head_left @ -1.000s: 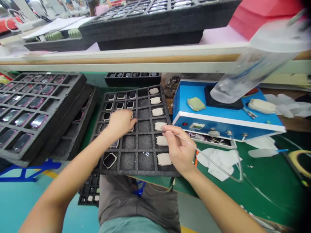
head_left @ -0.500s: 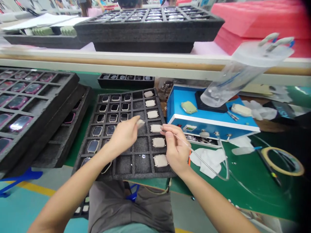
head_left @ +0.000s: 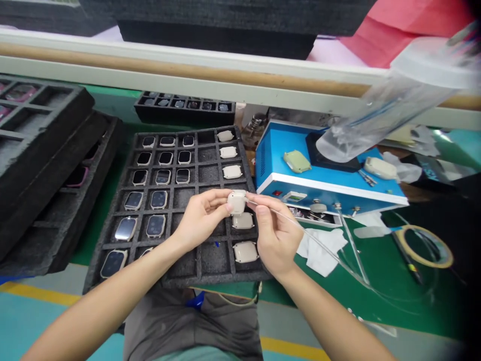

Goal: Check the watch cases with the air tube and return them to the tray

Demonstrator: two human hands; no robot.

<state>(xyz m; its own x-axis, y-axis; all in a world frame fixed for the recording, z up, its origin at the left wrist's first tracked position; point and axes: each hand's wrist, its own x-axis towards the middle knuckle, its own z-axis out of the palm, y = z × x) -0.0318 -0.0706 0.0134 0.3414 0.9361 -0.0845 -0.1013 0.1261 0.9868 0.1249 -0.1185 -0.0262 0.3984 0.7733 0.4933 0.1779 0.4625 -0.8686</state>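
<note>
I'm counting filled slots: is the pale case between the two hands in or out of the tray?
Out: the left hand holds the pale case above the tray, covering part of its grid.

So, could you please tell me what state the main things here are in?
Left hand, gripping watch case
Right hand, pinching clear tube
Watch case, held over tray
Tray, partly filled
Blue box, power state unclear
White tissue, crumpled
Tape roll, lying flat

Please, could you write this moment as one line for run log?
left hand: holds pale watch case | right hand: holds clear tube, tip near case | under case: black tray | beside tray: blue box
</note>
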